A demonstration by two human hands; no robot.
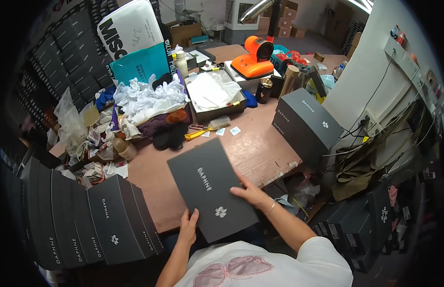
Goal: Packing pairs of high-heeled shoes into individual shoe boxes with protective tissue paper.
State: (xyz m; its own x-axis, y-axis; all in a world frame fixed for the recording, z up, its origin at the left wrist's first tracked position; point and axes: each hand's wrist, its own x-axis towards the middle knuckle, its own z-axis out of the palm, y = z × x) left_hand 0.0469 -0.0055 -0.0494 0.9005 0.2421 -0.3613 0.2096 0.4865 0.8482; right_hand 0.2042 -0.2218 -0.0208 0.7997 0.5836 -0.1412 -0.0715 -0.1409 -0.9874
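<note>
A flat dark grey shoebox (205, 196) with pale lettering and a small flower mark on its lid is held tilted above the near edge of the table. My right hand (250, 192) grips its right edge, thumb on the lid and the other fingers hidden behind. At the lower left edge, my left hand (187, 227) holds the box with its fingertips against the side. Just beyond the box, a yellow-handled brush (199, 133) lies beside small white cards (235, 131). The pinkish table (157, 201) shows below and around the box.
Stacked dark shoeboxes (114, 220) stand at the left; more boxes (305, 122) sit at the table's right end. Across the back are a heap of white cloths (147, 98), an open box of white paper (214, 88) and an orange device (257, 57). Cables (384, 122) hang at the right wall.
</note>
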